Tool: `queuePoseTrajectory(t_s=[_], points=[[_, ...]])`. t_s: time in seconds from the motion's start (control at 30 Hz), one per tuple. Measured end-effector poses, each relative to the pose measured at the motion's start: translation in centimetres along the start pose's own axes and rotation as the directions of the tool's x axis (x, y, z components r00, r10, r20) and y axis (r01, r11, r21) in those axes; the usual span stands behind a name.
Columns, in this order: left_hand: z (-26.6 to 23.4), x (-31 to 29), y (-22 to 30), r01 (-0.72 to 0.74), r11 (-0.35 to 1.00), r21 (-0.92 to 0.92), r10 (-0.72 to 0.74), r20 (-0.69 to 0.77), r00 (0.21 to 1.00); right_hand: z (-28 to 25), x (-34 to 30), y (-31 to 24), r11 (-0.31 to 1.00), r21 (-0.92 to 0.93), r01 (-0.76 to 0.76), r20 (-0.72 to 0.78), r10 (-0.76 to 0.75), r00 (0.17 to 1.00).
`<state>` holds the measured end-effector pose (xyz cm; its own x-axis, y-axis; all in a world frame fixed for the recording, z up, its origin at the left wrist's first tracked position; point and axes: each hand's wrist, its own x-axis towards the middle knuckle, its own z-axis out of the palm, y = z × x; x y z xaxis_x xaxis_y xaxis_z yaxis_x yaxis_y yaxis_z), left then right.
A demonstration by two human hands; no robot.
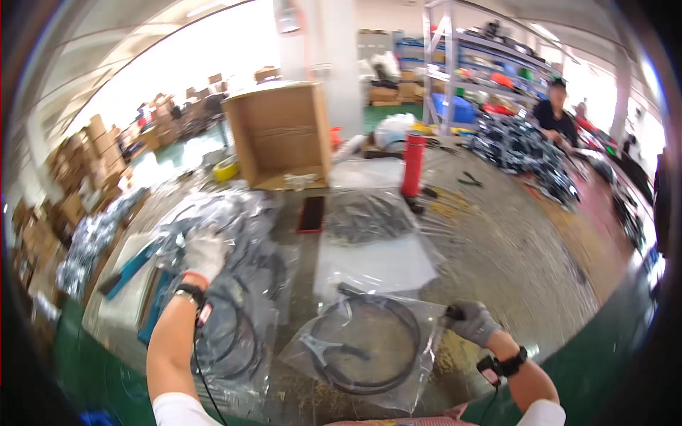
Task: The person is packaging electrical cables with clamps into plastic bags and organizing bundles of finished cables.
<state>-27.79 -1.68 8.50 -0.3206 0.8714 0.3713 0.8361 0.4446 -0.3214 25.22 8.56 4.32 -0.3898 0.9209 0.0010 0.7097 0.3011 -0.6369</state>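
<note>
In the head view, the clear bag point(383, 334) is seen flat on the table point(526, 263), just left of the right hand point(472, 323) — the nearer one, its fingers curled at the bag's corner; whether film is pinched cannot be told. The left hand point(206, 254) is laid on piled bags point(249, 213) — grip unclear. A black cable point(417, 344) is coiled inside, nearly round, without a long axis.

- table point(511, 248): cardboard box point(278, 138) on it
- clear bag pile point(238, 213): front-left of box
- dark slab point(311, 214): just in front
- red bottle point(413, 165): right of box
- bagged cable coil point(366, 344): well in front, rightward
</note>
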Motion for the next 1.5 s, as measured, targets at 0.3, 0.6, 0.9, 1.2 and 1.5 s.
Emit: queuePoseTrajectory(t_s=[0.3, 0.6, 0.9, 1.2, 1.5], points=[[-8.9, 4.9, 0.3, 0.153, 0.66, -0.735, -0.517, -0.297, 0.803, -1.6, -1.6, 1.7, 0.955, 0.29, -0.056, 0.063, 0.039, 0.997], [-8.8, -15.6, 23.2, -0.441, 0.342, -0.83, 0.265, -0.365, 0.893, 5.9, -2.1, -2.4, 0.616, 0.71, -0.342, 0.48, -0.068, 0.875], [-9.5, -16.1, 26.9, -0.236, 0.346, -0.908, 0.191, -0.179, 0.965, 6.1, -3.7, -0.4, 0.952, 0.305, -0.029, 0.454, -0.118, 0.883], [-10.2, -16.7, 27.0, -0.459, 0.353, -0.815, 0.137, -0.44, 0.887, 9.1, 0.2, -3.8, 0.695, -0.402, 0.596, 0.485, -0.39, 0.783], [-10.7, -17.2, 26.1, -0.448, 0.281, -0.848, 0.32, -0.358, 0.877, 11.5, 1.7, -7.3, 0.704, -0.162, 0.691, 0.44, -0.576, 0.689]])
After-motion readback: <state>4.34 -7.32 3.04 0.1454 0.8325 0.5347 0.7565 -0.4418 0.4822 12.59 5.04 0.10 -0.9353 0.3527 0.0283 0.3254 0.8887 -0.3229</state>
